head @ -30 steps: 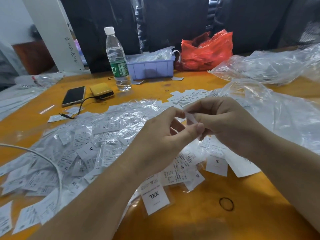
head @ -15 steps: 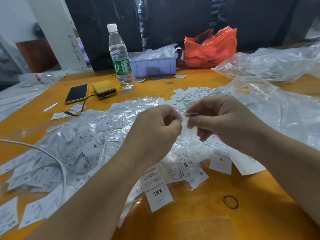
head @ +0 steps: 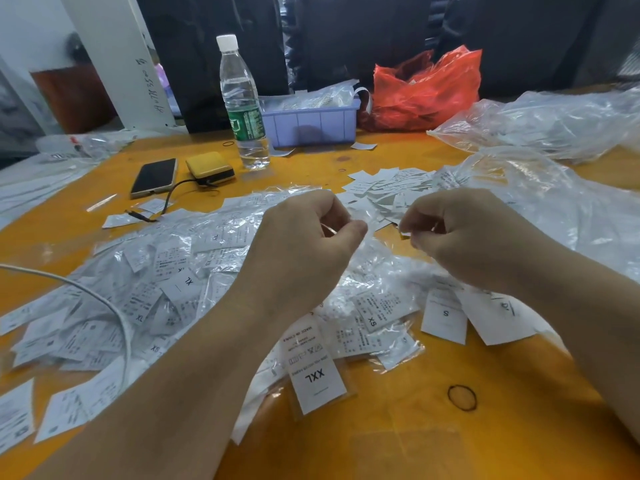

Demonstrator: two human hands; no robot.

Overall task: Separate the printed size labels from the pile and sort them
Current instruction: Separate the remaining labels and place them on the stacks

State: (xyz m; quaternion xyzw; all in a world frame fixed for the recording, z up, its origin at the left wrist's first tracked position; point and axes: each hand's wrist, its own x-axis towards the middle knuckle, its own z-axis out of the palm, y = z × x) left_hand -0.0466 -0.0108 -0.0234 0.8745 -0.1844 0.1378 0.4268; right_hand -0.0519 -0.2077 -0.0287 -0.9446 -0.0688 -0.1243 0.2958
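Note:
A wide pile of white size labels in clear sleeves (head: 166, 292) covers the orange table (head: 415, 438). My left hand (head: 304, 251) hovers over it, fingers curled, thumb and forefinger pinching what looks like a clear sleeve. A short gap to the right, my right hand (head: 464, 237) pinches a small white label (head: 405, 233) at its fingertips. Near the front lie an XXL label (head: 317, 379), an XS label (head: 381, 310) and an S label (head: 445, 318). Behind my hands sits a heap of loose labels (head: 388, 185).
At the back stand a water bottle (head: 242, 109), a purple bin (head: 311, 124) and a red bag (head: 426, 91). A phone (head: 154, 176) and yellow power bank (head: 209, 168) lie left. Clear bags (head: 554, 123) fill the right. A rubber band (head: 462, 397) and white cable (head: 104, 299) lie nearby.
Both hands held one label together; they have since pulled apart sideways. The right hand keeps the white label, and the left has curled tighter and drawn left.

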